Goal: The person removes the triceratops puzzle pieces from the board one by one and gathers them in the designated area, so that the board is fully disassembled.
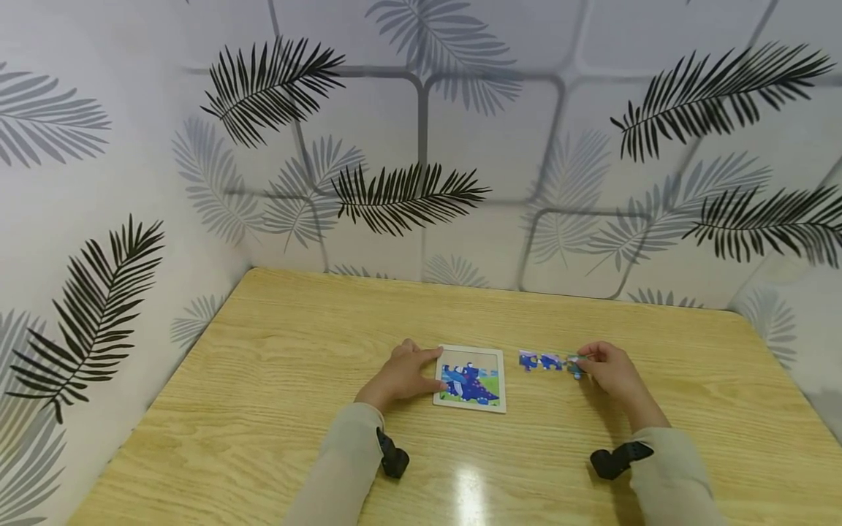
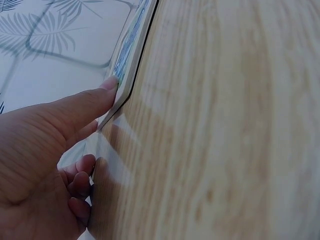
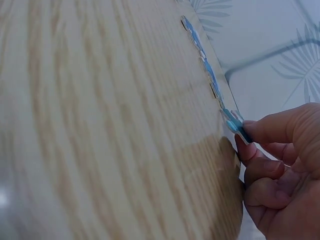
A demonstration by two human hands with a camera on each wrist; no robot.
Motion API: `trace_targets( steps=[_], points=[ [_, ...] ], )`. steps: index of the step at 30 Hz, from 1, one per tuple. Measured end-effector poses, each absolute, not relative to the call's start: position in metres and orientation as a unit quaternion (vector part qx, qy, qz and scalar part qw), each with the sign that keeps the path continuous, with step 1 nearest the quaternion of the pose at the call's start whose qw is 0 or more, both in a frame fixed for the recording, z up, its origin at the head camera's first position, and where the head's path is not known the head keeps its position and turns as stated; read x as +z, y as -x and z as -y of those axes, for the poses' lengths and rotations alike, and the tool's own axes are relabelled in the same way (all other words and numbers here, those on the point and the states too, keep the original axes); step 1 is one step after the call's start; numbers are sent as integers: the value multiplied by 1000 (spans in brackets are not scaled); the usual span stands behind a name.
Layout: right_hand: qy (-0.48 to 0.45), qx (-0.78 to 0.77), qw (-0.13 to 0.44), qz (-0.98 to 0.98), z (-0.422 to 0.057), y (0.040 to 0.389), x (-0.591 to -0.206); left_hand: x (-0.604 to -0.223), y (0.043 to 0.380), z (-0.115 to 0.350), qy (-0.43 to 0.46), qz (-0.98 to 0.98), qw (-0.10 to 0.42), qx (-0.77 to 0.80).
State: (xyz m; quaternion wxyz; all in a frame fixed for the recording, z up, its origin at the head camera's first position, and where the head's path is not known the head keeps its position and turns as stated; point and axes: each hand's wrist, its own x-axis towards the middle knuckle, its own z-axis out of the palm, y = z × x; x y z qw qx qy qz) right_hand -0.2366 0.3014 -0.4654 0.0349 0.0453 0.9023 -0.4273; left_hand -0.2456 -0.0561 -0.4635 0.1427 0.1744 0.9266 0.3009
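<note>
We judge this piece-picking: the left hand (image 1: pixel 403 372) touches the puzzle tray (image 1: pixel 502 380), thumb and forefinger spread; right of it, the right hand (image 1: pixel 612 372) pinches a jigsaw piece (image 1: pixel 573 364), probably needing careful lifting.

The white frame (image 1: pixel 470 409) at the middle has a blue and green dinosaur picture (image 1: pixel 468 383), and the pieces (image 1: pixel 551 361) to its right show blue, purple and teal. The yellow table (image 1: pixel 263 365) below has wood lines, and the pale wall (image 1: pixel 487 146) up top has black and grey leaves (image 1: pixel 270 91).

Pale leaf-printed walls (image 1: pixel 480 131) border a wood-grain table (image 1: pixel 263 387) bearing a bright glare (image 1: pixel 470 493).
</note>
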Motion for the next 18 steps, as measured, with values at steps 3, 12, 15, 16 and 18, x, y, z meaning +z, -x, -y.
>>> trace_targets(
  steps=[3, 12, 15, 16, 18],
  points=[
    [-50, -428, 36, -902, -302, 236, -466, -464, 245, 56, -176, -926, 143, 301],
    [-77, -429, 43, -899, -302, 237, -466, -464, 245, 58, -181, -924, 140, 305],
    [-91, -428, 42, -898, -301, 237, -466, -463, 245, 58, -181, -923, 141, 309],
    [-94, -427, 42, -898, -301, 237, -467, -463, 245, 58, -180, -923, 141, 309],
    [-98, -426, 39, -899, -300, 237, -466, -463, 245, 58, -179, -924, 141, 308]
  ],
)
